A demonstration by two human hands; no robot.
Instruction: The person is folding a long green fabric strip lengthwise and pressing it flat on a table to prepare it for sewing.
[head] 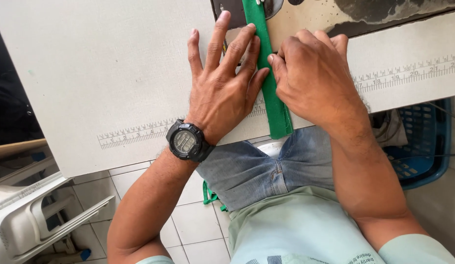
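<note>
Pressing flat on the white table (90, 73), your left hand (222, 88) lies open with fingers spread, fingertips touching the green fabric strip (269, 88). Your right hand (310, 73) is curled, fingers pinching the strip's other edge. The strip runs from the machine plate (227, 10) to the table's near edge, above your jeans (257, 171).
</note>
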